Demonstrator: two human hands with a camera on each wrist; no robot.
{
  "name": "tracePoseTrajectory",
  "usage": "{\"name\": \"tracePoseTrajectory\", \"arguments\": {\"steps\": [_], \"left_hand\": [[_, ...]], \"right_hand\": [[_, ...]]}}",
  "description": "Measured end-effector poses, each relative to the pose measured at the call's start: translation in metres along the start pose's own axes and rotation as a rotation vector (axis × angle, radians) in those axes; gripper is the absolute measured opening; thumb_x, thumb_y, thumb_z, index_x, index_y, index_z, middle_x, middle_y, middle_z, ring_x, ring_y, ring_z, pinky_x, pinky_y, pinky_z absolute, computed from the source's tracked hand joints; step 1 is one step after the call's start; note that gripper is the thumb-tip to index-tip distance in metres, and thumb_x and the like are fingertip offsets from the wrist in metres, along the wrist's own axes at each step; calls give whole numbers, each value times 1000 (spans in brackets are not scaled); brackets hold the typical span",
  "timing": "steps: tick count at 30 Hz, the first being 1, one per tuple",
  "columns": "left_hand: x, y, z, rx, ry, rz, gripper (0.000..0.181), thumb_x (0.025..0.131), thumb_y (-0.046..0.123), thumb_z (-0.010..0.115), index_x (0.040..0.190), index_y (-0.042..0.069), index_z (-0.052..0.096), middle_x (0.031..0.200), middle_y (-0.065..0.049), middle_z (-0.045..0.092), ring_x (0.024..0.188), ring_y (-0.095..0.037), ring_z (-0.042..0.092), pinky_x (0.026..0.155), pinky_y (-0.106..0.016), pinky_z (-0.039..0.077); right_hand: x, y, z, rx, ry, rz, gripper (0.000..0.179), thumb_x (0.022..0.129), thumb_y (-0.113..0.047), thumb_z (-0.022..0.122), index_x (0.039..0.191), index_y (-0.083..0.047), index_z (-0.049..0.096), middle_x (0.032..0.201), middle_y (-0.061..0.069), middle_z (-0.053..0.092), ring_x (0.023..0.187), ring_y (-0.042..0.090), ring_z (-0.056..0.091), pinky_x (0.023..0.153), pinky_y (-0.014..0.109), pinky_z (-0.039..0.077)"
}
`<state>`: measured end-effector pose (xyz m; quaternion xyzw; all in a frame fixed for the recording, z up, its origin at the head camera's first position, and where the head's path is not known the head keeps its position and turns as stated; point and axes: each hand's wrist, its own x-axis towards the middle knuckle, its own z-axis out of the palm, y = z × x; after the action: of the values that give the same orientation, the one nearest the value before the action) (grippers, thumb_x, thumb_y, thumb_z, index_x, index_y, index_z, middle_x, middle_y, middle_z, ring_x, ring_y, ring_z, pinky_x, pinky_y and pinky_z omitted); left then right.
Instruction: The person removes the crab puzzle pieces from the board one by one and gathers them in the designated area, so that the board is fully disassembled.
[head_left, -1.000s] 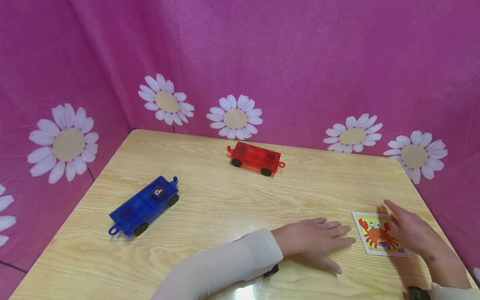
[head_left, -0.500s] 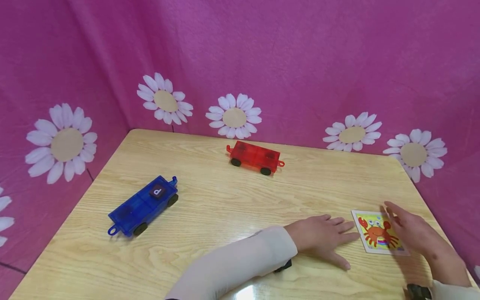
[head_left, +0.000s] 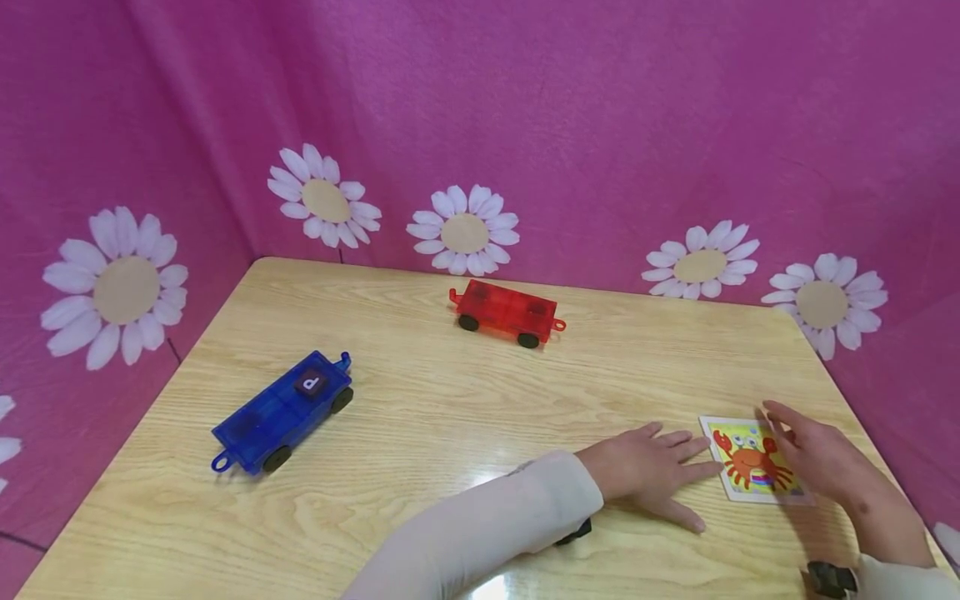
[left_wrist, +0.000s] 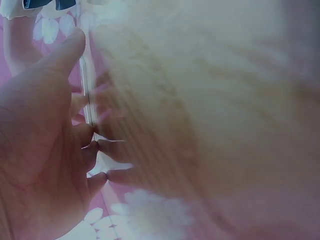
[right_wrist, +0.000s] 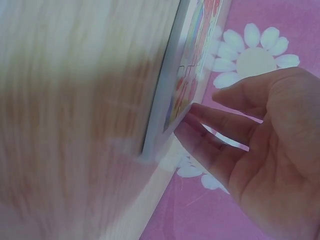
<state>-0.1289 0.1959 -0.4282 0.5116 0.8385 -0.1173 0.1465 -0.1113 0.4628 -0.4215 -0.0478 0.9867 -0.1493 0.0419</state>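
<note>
Both sleeves [head_left: 480, 533] are running off the near side, and the right hand [head_left: 825, 462] is hiding part of the squarish crab card [head_left: 750, 462], which is lying near right, crab's eyes pointing far and slightly left, no obvious long axis. Right fingertips are touching it without gripping; the left hand [head_left: 645, 471] is spreading loose fingers at its left edge, contact unclear. Further off, a blue cart [head_left: 281, 412] is sitting left, a red one [head_left: 506, 310] far.

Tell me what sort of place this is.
Probably a screened-off play or recording corner; the room beyond is hidden. Clues: pink daisy-print cloth behind and beside the table, plus a blue toy wagon and crab picture card on it.
</note>
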Motion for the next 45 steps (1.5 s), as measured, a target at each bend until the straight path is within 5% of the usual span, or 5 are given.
{"name": "tracePoseTrajectory", "arguments": {"steps": [10,25,34,39,45], "left_hand": [[2,1,-1,22,-4,-11,79,93,84,21,160,53,-6,167,25,-10,151,2,-4,122,-28,4],[-6,-10,-1,-19,0,-11,79,95,82,21,164,46,7,166,27,-3,151,2,-3,122,-28,4],[-29,-43,2,-119,3,-3,80,96,81,28,163,38,25,167,21,13,152,2,4,123,-31,8],[-50,-61,10,-158,17,-2,80,96,78,37,164,35,27,168,19,16,152,0,9,123,-30,9],[-81,-78,23,-174,47,-8,83,97,74,43,165,29,28,168,14,19,153,-5,13,123,-31,9]], "right_hand": [[-1,-5,-3,-2,-33,48,37,104,-6,54,132,17,51,114,44,60,101,56,61,86,72,45],[2,-21,-4,49,-34,12,31,101,-3,56,127,16,59,112,37,64,98,47,63,83,67,49],[8,-44,4,170,-51,-29,37,103,-13,62,133,10,61,118,30,67,101,40,67,81,56,55],[15,-62,8,202,-73,-74,37,102,-10,65,133,11,61,122,28,67,104,40,67,79,48,58],[27,-91,14,227,-91,-127,37,99,-8,67,132,9,63,120,24,68,106,38,66,86,54,57]]}}
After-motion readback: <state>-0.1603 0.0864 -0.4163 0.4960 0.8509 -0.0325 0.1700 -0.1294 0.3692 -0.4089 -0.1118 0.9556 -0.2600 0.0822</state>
